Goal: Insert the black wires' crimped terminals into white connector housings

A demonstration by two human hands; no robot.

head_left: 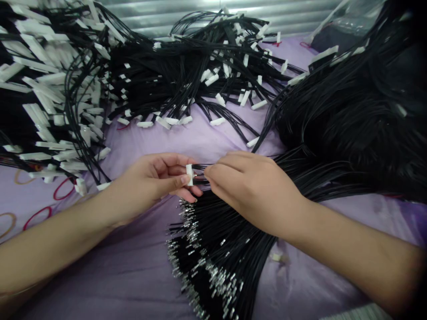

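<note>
Between the thumb and fingers of my left hand point(167, 175) is a small white connector housing point(190, 174), its toothed side facing left. Several thin black wires point(200, 166) run out of its right side toward my right hand point(247, 186). My right hand pinches a black wire close to the housing; its fingertips are partly hidden behind the hand. Below both hands fans a thick bundle of loose black wires point(240, 222) with bare silver terminals point(213, 275) at their ends.
Finished-looking harnesses with white connectors point(46, 80) are heaped at left, and more wires point(167, 66) lie across the back. A large black wire pile point(353, 106) rises at right. Coloured rubber bands point(38, 217) rest on the purple cloth point(126, 266). A clear plastic bag point(353, 20) sits behind.
</note>
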